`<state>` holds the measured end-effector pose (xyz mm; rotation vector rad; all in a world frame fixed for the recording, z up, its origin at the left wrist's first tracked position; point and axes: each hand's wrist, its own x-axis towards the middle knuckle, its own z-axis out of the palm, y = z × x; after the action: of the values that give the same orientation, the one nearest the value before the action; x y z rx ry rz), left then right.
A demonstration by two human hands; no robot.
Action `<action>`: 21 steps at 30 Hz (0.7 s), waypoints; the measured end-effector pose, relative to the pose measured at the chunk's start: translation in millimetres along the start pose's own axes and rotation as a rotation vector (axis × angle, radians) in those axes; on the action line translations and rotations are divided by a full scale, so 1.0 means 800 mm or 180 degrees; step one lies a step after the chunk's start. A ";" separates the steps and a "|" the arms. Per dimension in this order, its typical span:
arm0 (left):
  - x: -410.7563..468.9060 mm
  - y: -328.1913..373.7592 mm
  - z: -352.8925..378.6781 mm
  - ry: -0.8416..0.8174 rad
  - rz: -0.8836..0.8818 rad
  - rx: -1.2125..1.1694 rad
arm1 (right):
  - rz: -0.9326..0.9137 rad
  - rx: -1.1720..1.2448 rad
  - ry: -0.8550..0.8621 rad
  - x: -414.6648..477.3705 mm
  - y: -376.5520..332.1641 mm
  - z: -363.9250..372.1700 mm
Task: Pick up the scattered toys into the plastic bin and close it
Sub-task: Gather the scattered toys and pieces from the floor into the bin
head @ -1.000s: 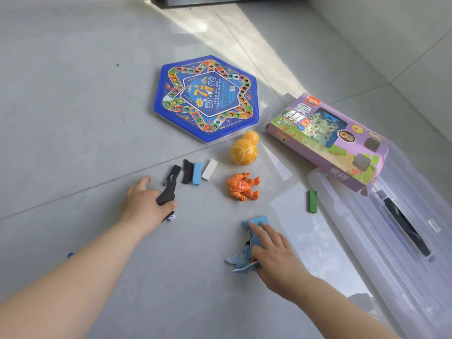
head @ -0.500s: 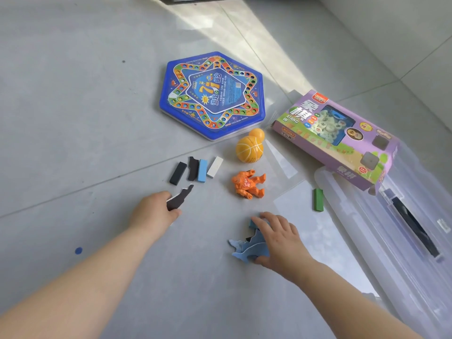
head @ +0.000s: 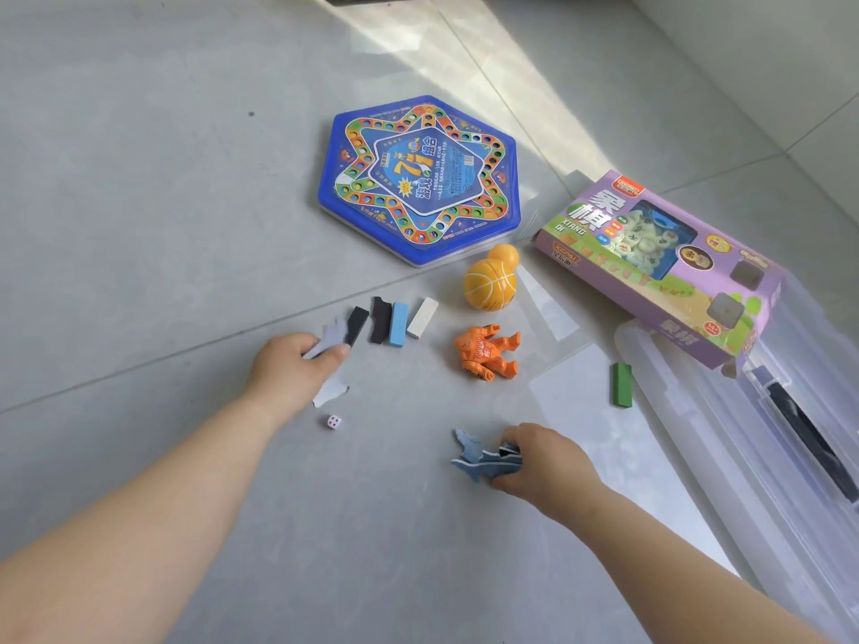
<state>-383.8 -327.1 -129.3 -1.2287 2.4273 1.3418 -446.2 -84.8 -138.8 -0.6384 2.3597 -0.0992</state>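
Glossy clr plastic bin (head: 725, 457), glossy cardbd box (head: 674, 290), smooth semi-matt floor tiles (head: 139, 178), shiny plastic ball (head: 490, 290)

Large grey matte floor tiles (head: 139, 178) with thin grout lines (head: 162, 360); a hard sunlight band (head: 465, 53) runs diagonally from the top edge

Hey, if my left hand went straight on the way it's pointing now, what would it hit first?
Most likely the black block, lying just ahead of the left hand and the pale flat piece it holds.
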 end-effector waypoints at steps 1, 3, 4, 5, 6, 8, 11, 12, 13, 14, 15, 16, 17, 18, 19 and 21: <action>-0.002 0.003 0.002 -0.0184 0.0071 0.0185 | -0.0003 0.0034 0.0137 -0.002 0.001 0.003; -0.007 0.007 0.002 -0.0433 0.0272 0.0616 | -0.0034 0.0107 0.0342 -0.007 0.003 0.010; -0.009 0.008 0.001 -0.0521 0.0352 0.0799 | -0.0142 0.0180 0.0503 -0.010 0.002 0.014; -0.010 0.008 -0.001 -0.0612 0.0406 0.0950 | -0.0222 0.0009 0.0660 -0.013 0.002 0.017; -0.011 0.007 -0.002 -0.0713 0.0415 0.1095 | -0.0263 -0.0159 0.0780 -0.016 0.000 0.019; -0.013 0.001 -0.002 -0.0947 0.0453 0.1505 | -0.0207 -0.0452 0.0717 -0.017 -0.007 0.016; -0.019 -0.010 0.005 -0.1056 0.0505 0.1919 | -0.0011 -0.0456 0.0863 -0.014 -0.013 0.015; -0.020 -0.012 0.007 -0.1026 0.0508 0.1952 | 0.0049 -0.0268 0.0729 -0.014 -0.011 0.016; -0.022 -0.013 0.009 -0.0992 0.0526 0.2002 | 0.0107 -0.0132 0.0547 -0.013 -0.011 0.016; -0.023 -0.013 0.012 -0.0950 0.0539 0.2084 | 0.0202 0.0032 0.0420 -0.011 -0.010 0.015; -0.024 -0.012 0.014 -0.0877 0.0594 0.2176 | 0.0226 0.0211 0.0384 -0.011 -0.010 0.014; -0.025 -0.010 0.016 -0.0809 0.0665 0.2287 | 0.0247 0.0312 0.0325 -0.012 -0.013 0.013; -0.026 -0.007 0.017 -0.0769 0.0738 0.2405 | 0.0303 0.0351 0.0251 -0.013 -0.015 0.011; -0.027 -0.007 0.018 -0.0746 0.0803 0.2525 | 0.0383 0.0356 0.0172 -0.012 -0.017 0.010; -0.028 -0.008 0.018 -0.0724 0.0888 0.2626 | 0.0433 0.0350 0.0163 -0.012 -0.018 0.010; -0.032 -0.010 0.018 -0.0671 0.0972 0.2689 | 0.0526 0.0608 0.0088 -0.013 -0.016 0.008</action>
<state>-365.5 -303.3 -132.1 -0.4885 2.6134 0.3275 -429.9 -90.3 -134.6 -0.3512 2.3832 -0.2577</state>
